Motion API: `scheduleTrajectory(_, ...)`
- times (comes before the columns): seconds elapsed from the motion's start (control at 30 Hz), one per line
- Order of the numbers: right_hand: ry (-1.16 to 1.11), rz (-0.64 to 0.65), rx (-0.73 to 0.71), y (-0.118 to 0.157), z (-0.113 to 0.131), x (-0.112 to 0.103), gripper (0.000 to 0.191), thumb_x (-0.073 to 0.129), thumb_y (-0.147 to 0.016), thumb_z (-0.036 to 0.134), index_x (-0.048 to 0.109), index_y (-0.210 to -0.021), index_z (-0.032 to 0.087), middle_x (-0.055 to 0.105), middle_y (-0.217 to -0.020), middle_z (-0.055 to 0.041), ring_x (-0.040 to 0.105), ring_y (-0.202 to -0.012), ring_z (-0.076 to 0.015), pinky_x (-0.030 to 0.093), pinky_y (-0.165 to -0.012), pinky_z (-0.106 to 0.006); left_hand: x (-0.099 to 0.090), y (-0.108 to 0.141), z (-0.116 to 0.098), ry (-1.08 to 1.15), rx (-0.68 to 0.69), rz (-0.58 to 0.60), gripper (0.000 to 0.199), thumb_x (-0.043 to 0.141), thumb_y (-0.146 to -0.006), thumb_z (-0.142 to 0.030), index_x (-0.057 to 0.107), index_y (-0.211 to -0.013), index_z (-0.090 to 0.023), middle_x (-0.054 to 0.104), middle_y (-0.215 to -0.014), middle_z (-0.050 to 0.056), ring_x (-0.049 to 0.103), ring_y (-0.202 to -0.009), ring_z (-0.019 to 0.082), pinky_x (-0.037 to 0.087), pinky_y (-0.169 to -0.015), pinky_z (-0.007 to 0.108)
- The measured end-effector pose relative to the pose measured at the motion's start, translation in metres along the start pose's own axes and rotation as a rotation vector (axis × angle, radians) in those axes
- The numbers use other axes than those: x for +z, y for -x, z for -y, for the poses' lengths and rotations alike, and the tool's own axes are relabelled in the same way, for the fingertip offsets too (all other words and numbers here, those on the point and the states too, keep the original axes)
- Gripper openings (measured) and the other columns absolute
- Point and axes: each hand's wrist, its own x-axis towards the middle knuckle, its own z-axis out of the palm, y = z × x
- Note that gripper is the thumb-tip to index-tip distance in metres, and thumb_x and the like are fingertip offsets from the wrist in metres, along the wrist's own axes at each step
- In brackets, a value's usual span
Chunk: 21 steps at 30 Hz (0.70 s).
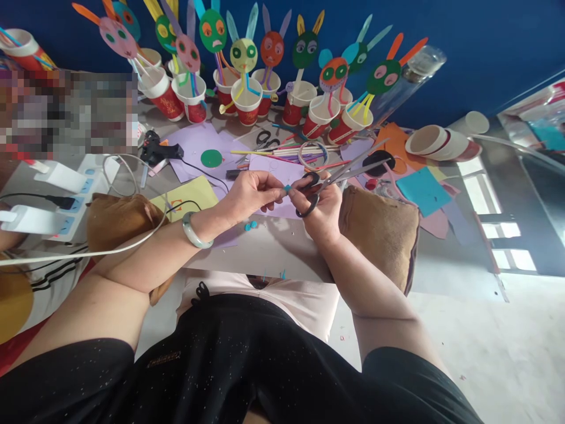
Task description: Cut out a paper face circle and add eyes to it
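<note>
My left hand (258, 191), with a bracelet on its wrist, pinches a small blue piece (287, 188) between thumb and fingertips. My right hand (320, 206) has its fingers through the black handles of the scissors (339, 176), whose open blades point up and to the right. Its thumb and finger also touch the blue piece, so both hands meet there. Below them, small blue pieces (250, 226) lie on the table (273, 253). Purple paper (282, 171) lies under and behind my hands.
Paper cups (247, 109) with animal-face figures line the back. A glue gun (156, 150), a power strip (83, 194) and cables are at left. Brown cushions (379, 232) flank my arms. Blue paper (422, 192) and stacked cups (435, 143) are at right.
</note>
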Motion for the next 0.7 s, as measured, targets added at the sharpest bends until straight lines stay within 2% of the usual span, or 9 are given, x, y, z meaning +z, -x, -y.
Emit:
scheduleTrajectory(0.2, -0.008, -0.010, 0.035, 0.000, 0.004, 0.002, 0.053, 0.097, -0.070, 0.046, 0.051, -0.087, 0.026, 0.060, -0.074, 0.0057, 0.059, -0.068, -0.0123, 0.051, -0.064, -0.028, 0.002, 0.002, -0.006, -0.016, -0.007, 0.008, 0.013, 0.067, -0.084, -0.003, 0.070, -0.077, -0.013, 0.070, -0.064, -0.003, 0.060, -0.051, 0.005, 0.047, -0.050, 0.018)
scheduleTrajectory(0.43, -0.044, -0.008, 0.033, -0.001, 0.004, 0.002, 0.055, 0.097, -0.069, 0.042, 0.047, -0.085, 0.025, 0.058, -0.073, 0.0066, 0.059, -0.068, -0.0114, 0.051, -0.065, -0.027, 0.002, 0.002, -0.009, -0.066, -0.035, 0.022, 0.016, 0.070, -0.088, -0.008, 0.067, -0.074, -0.013, 0.069, -0.061, -0.002, 0.057, -0.048, 0.005, 0.045, -0.048, 0.016)
scheduleTrajectory(0.6, -0.046, -0.009, 0.051, 0.000, 0.006, 0.002, 0.055, 0.097, -0.069, 0.043, 0.047, -0.084, 0.025, 0.064, -0.074, 0.0059, 0.060, -0.065, -0.0112, 0.052, -0.064, -0.028, 0.002, 0.002, -0.011, -0.104, -0.037, 0.023, 0.014, 0.068, -0.085, -0.003, 0.068, -0.075, -0.013, 0.070, -0.063, -0.002, 0.058, -0.049, 0.005, 0.045, -0.048, 0.016)
scheduleTrajectory(0.7, -0.041, -0.008, 0.043, -0.001, 0.006, 0.003, 0.056, 0.097, -0.068, 0.044, 0.047, -0.084, 0.026, 0.064, -0.073, 0.0061, 0.059, -0.063, -0.0114, 0.052, -0.062, -0.028, 0.001, 0.000, -0.011, -0.129, -0.006, 0.005, 0.011, 0.071, -0.084, -0.006, 0.069, -0.076, -0.014, 0.069, -0.063, -0.003, 0.059, -0.049, 0.005, 0.043, -0.047, 0.016)
